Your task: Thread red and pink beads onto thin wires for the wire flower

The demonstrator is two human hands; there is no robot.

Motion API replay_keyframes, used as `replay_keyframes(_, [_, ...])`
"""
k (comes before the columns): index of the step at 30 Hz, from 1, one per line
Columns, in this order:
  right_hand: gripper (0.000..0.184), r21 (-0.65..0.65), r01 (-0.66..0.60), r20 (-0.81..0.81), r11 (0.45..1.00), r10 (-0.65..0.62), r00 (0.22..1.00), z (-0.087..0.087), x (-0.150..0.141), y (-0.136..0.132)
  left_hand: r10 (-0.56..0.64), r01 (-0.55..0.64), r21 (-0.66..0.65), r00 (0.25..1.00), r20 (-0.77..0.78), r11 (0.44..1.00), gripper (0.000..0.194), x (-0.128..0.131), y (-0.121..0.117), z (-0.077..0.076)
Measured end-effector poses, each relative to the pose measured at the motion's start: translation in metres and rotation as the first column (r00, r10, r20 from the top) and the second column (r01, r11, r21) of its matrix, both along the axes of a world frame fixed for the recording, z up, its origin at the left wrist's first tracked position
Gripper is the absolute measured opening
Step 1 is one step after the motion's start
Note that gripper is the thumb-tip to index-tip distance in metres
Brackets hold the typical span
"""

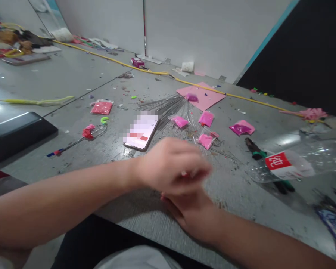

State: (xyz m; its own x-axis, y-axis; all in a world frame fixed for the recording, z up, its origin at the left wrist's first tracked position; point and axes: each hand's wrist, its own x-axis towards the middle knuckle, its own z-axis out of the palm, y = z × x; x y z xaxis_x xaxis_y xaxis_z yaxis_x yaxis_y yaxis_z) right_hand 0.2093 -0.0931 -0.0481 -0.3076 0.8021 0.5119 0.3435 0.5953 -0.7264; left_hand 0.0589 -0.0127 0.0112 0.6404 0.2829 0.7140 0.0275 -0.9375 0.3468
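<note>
On the surface [226, 183], the phone [142, 130] lies beyond the left hand [176, 164], between packets [102, 107]; pliers [252, 148] (partly covered by the bottle [299, 160]) lie to the right.

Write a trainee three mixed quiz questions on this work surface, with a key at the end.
1. What partly covers the dark metal pliers with green handles in this view?
A) a flat phone with a lit screen
B) a clear plastic bottle with a red and white label
C) a long yellow cord

2. True or false: the bare left hand hides part of the bare right hand.

3. What does the farthest small magenta plastic packet lie on?

Key: 1. B. 2. True. 3. A flat, four-cornered pink sheet.
</note>
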Motion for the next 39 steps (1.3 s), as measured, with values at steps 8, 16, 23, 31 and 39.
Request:
replay_keyframes(8, [0.030,0.013,-0.233,0.568,0.972,0.184,0.802,0.004,0.007,0.003,0.090,-0.210,-0.114,0.763,-0.641,0.971,0.022,-0.052,0.086,0.015])
replay_keyframes(16, [0.029,0.232,-0.061,0.566,0.971,-0.084,0.820,-0.002,0.005,-0.009,0.104,-0.335,-0.131,0.600,-0.793,0.933,0.027,-0.061,0.085,0.012])
replay_keyframes(23, [0.037,0.203,0.050,0.623,0.978,-0.168,0.764,-0.008,0.005,-0.008,0.452,-0.446,0.153,0.706,-0.545,0.882,0.027,-0.060,0.104,0.010])
replay_keyframes(31, [0.044,0.191,0.085,0.639,0.978,-0.190,0.745,-0.008,0.003,-0.008,0.715,-0.690,0.192,0.688,-0.125,0.698,0.025,-0.083,0.124,0.011])
replay_keyframes(39, [0.044,0.188,0.101,0.636,0.977,-0.199,0.745,-0.005,0.002,-0.006,0.670,-0.639,0.208,0.676,-0.306,0.740,0.025,-0.083,0.127,0.007])
